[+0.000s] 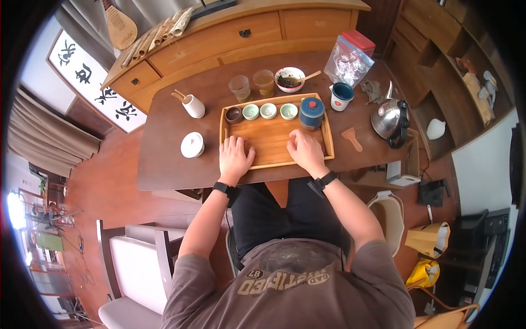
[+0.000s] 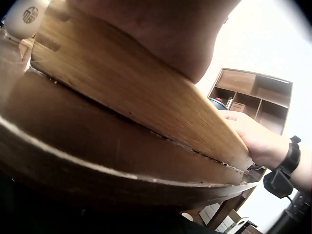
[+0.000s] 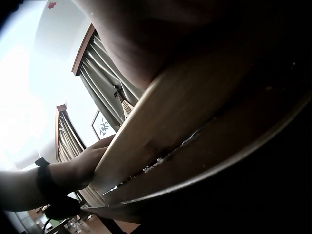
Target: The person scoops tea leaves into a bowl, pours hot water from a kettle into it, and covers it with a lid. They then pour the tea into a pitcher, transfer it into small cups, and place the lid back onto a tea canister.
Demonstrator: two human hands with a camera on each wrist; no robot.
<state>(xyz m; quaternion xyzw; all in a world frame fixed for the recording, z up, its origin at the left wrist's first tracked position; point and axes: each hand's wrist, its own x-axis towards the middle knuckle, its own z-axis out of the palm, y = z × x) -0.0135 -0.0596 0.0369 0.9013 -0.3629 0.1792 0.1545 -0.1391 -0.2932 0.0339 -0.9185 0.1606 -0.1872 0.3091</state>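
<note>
A wooden tray (image 1: 268, 143) lies on the brown table. My left hand (image 1: 235, 159) rests over its near left part, fingers relaxed and holding nothing. Over the near right part rests my right hand (image 1: 307, 152), its fingers loosely bent on the tray. Along the tray's far side stand a dark brown cup (image 1: 234, 114), several pale green cups (image 1: 268, 111) and a blue lidded jar (image 1: 312, 113). Both wrist views show the tray's near side wall (image 2: 126, 87) close up, with the heel of a hand above it.
Left of the tray are a white lidded bowl (image 1: 192, 145) and a white tool holder (image 1: 193, 106). Glasses (image 1: 239, 88) and a bowl of leaves (image 1: 290, 80) stand behind. To the right are a mug (image 1: 341, 97), a wooden scoop (image 1: 352, 139) and a steel kettle (image 1: 387, 118).
</note>
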